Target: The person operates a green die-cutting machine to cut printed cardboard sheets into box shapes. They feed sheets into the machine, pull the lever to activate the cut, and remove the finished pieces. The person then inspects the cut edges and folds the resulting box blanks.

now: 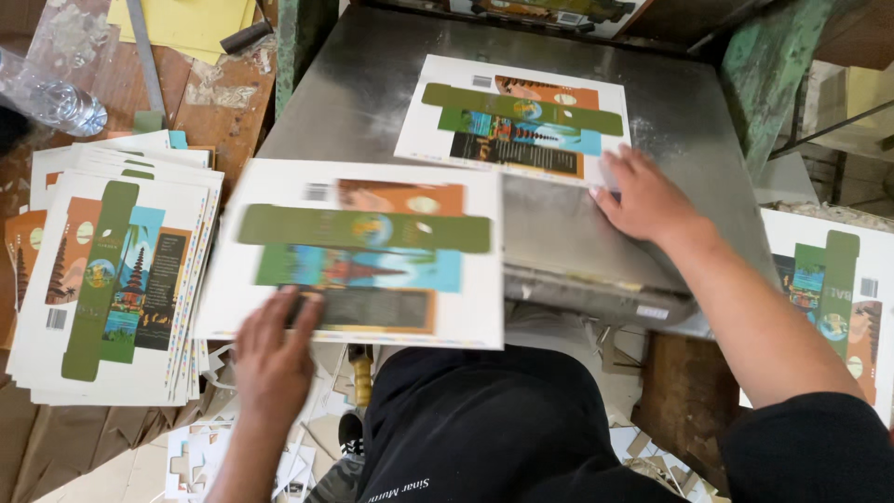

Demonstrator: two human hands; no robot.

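My left hand [273, 359] grips the near edge of a printed white cardboard sheet [358, 250] with green, orange and blue carton artwork; the sheet looks blurred and hangs half over the front left edge of the grey metal press bed [372, 93]. My right hand [645, 197] rests flat on the bed, its fingertips touching the right lower corner of a second printed sheet [517, 116] that lies farther back on the metal.
A stack of the same printed sheets [112, 279] sits on the wooden table at left, another stack [833, 289] at right. A clear plastic bottle [51, 98] and yellow paper [182, 23] lie at the far left. Cardboard offcuts [200, 456] litter the floor. Green machine frame [768, 65] stands at back right.
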